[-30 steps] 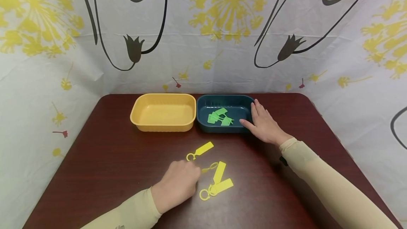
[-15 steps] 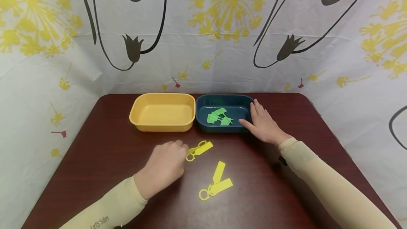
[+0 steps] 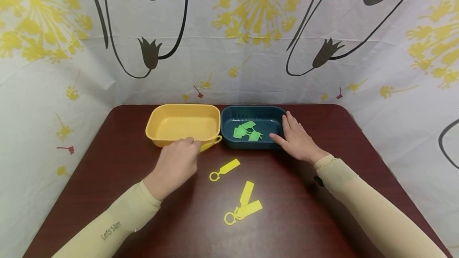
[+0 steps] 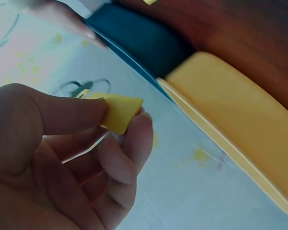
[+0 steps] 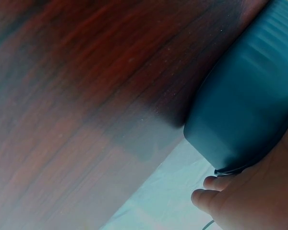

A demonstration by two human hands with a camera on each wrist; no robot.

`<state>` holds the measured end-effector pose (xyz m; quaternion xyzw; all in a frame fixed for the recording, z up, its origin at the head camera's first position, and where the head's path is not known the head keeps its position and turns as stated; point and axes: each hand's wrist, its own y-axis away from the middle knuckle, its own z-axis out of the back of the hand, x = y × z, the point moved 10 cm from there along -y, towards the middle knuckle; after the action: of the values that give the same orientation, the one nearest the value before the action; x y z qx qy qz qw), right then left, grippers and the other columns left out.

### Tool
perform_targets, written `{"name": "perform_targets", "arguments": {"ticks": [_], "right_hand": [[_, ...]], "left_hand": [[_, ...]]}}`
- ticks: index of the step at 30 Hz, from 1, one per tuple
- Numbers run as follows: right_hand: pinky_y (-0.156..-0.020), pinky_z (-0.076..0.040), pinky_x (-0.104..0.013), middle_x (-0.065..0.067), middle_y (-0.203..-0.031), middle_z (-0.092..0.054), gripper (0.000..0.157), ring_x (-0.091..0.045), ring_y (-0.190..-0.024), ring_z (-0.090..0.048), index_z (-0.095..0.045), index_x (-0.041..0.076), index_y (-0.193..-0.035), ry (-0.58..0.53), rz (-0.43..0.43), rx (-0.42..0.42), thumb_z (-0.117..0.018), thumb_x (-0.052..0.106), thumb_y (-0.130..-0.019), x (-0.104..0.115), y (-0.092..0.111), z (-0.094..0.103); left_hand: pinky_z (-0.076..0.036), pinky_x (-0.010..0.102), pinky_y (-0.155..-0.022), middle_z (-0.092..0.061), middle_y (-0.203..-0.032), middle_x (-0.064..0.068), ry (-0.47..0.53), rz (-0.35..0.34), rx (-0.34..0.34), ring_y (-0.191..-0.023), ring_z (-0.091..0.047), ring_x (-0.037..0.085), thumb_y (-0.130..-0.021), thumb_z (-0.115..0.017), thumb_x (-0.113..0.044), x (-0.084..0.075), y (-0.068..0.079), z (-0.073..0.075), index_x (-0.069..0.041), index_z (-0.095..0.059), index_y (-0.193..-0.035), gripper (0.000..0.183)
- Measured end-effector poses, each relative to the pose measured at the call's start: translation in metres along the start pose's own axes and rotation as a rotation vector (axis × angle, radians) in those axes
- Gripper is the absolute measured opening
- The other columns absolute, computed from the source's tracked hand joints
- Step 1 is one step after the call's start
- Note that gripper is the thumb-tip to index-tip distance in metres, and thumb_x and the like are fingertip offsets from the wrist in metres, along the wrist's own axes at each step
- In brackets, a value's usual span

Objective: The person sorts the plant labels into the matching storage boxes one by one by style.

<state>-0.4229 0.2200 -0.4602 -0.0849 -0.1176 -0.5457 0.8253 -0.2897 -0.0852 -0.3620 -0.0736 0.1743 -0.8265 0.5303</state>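
My left hand (image 3: 173,164) pinches a yellow plastic ring tag (image 3: 207,145) by its flat end, just over the near rim of the yellow bin (image 3: 175,126). In the left wrist view, thumb and fingertips hold the flat yellow label (image 4: 122,113). With fingers straight, my right hand (image 3: 300,140) rests on the right rim of the dark blue bin (image 3: 268,124). Several green tags (image 3: 255,135) lie inside that bin. A loose yellow ring tag (image 3: 229,166) lies on the table in front of the bins. Nearer me, two more yellow tags (image 3: 252,208) overlap.
Both bins stand side by side at the back of the dark wood table (image 3: 308,218). A patterned white cloth (image 3: 258,75) hangs behind and along the sides. The right wrist view shows the blue bin's outer wall (image 5: 240,105) against the table.
My left hand has carried the yellow ring tag from beside the overlapping tags, past the loose one, away from me and leftward to the yellow bin's rim. The right hand has stayed put.
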Motion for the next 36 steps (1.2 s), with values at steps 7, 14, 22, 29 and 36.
{"name": "perform_targets", "arguments": {"ticks": [7, 14, 22, 29, 36], "right_hand": [[-0.119, -0.007, -0.057, -0.021, -0.166, 0.005, 0.099, -0.038, -0.153, 0.001, -0.002, -0.004, -0.159, 0.002, 0.001, 0.002, -0.037, 0.067, -0.1, -0.001, 0.0, -0.001], [-0.119, -0.007, -0.057, -0.021, -0.166, 0.006, 0.099, -0.038, -0.153, 0.001, -0.002, -0.003, -0.159, 0.006, 0.002, 0.008, -0.036, 0.068, -0.1, 0.0, -0.001, -0.002], [-0.119, -0.007, -0.058, -0.021, -0.166, 0.005, 0.098, -0.039, -0.152, 0.0, -0.003, -0.005, -0.158, 0.003, 0.002, 0.005, -0.037, 0.067, -0.1, 0.001, 0.0, -0.001], [-0.119, -0.008, -0.058, -0.021, -0.166, 0.006, 0.098, -0.039, -0.152, 0.001, -0.003, -0.005, -0.158, 0.01, 0.002, 0.006, -0.036, 0.067, -0.1, 0.001, 0.0, -0.001], [-0.119, -0.007, -0.057, -0.02, -0.167, 0.007, 0.099, -0.038, -0.153, 0.002, -0.001, -0.003, -0.159, 0.014, -0.003, 0.013, -0.036, 0.068, -0.1, 0.0, 0.0, -0.002]], "left_hand": [[-0.038, 0.034, -0.042, -0.045, -0.064, 0.003, 0.004, 0.03, -0.079, -0.052, -0.043, 0.021, -0.084, -0.06, 0.006, 0.033, -0.015, 0.009, -0.009, -0.059, -0.073, 0.018], [-0.038, 0.035, -0.044, -0.047, -0.066, 0.005, -0.016, 0.055, -0.07, -0.055, -0.046, 0.023, -0.082, -0.057, 0.009, 0.064, -0.03, 0.004, -0.007, -0.059, -0.073, 0.019], [-0.04, 0.04, -0.043, -0.05, -0.069, 0.007, -0.034, 0.132, 0.053, -0.059, -0.048, 0.024, -0.086, -0.054, 0.007, 0.104, -0.046, -0.02, -0.008, -0.06, -0.073, 0.021], [-0.041, 0.043, -0.045, -0.05, -0.068, 0.007, -0.057, 0.134, 0.135, -0.061, -0.047, 0.023, -0.081, -0.052, 0.009, 0.125, -0.059, -0.039, -0.011, -0.055, -0.063, 0.027], [-0.046, 0.048, -0.048, -0.052, -0.063, 0.007, -0.089, 0.149, 0.196, -0.061, -0.051, 0.024, -0.084, -0.052, 0.004, 0.141, -0.07, -0.055, -0.011, -0.053, -0.06, 0.028]]}}
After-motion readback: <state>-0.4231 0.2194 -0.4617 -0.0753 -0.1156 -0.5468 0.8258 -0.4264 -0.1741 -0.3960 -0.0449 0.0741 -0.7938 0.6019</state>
